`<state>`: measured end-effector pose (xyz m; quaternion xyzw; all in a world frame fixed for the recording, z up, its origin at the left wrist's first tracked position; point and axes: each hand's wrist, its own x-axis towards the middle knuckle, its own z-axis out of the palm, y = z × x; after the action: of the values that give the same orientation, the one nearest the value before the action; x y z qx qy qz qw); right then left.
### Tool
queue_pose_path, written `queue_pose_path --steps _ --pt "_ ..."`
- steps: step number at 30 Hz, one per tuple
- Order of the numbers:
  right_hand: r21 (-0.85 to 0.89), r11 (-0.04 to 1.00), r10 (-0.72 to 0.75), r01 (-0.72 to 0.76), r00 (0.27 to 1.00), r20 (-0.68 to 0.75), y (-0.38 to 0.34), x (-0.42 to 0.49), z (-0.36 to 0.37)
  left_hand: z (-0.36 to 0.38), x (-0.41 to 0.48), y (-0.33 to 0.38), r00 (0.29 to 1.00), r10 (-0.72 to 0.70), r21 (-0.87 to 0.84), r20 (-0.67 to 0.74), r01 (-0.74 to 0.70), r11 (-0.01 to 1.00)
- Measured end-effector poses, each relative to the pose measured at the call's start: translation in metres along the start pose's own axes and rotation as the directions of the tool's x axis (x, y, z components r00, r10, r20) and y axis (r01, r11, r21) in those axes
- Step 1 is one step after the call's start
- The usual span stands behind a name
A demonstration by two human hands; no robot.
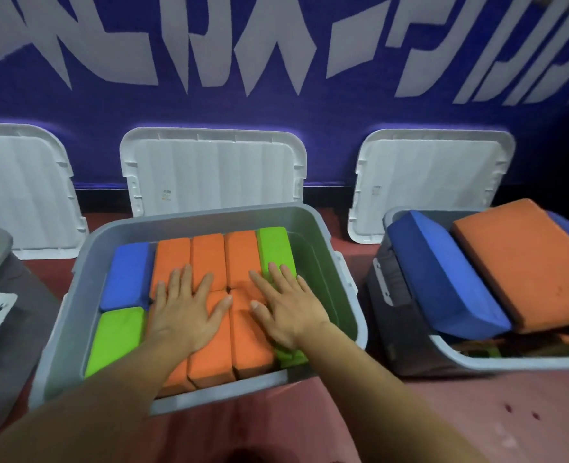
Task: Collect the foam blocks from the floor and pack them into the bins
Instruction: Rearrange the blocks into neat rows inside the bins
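Pressing on the orange blocks (209, 255) in the bin (209, 215), the left hand (184, 314) and right hand (285, 310) lie flat and open, gripping nothing, likely seating the layer level.

Dim, uneven indoor light; the far right corner falls into black shadow, the near edge darkens, wide-angle bending curves the edges, and the picture looks slightly soft

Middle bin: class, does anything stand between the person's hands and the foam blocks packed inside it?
Nothing visible does. The left hand and right hand lie flat, fingers spread, directly on the orange blocks in the middle bin. A white lid leans against the wall behind.
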<state>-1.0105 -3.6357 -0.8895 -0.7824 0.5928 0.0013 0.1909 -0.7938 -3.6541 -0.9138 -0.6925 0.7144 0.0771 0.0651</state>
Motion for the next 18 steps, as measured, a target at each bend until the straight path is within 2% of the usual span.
queue_pose_path --steps 3,5,9,12,15,17,18 --pt "0.099 0.995 0.021 -0.007 0.99 -0.143 0.033 -0.04 -0.035 -0.027 0.008 0.051 0.983 0.086 -0.08 -0.162 -0.1 0.992" --pt "0.123 0.992 0.058 -0.028 0.968 -0.243 0.069 -0.077 -0.066 -0.047 0.013 0.112 0.956 0.168 -0.131 -0.24 -0.203 0.97" --pt "0.042 0.994 0.113 -0.105 0.911 -0.397 0.16 -0.146 -0.115 -0.079 0.0 0.248 0.911 0.274 -0.189 -0.309 -0.341 0.921" --pt "-0.04 0.969 0.191 -0.245 0.837 -0.513 0.226 -0.192 -0.132 -0.084 -0.029 0.337 0.904 0.309 -0.246 -0.294 -0.384 0.89" --pt "-0.108 0.916 0.223 -0.387 0.713 -0.665 0.283 -0.234 -0.148 -0.087 -0.051 0.411 0.923 0.287 -0.316 -0.258 -0.361 0.878" --pt "-0.107 0.877 0.285 -0.469 0.685 -0.67 0.32 -0.248 -0.162 -0.093 -0.06 0.443 0.935 0.253 -0.309 -0.249 -0.324 0.894" --pt "-0.066 0.855 0.373 -0.515 0.698 -0.611 0.333 -0.253 -0.17 -0.095 -0.062 0.452 0.944 0.24 -0.308 -0.225 -0.303 0.902"
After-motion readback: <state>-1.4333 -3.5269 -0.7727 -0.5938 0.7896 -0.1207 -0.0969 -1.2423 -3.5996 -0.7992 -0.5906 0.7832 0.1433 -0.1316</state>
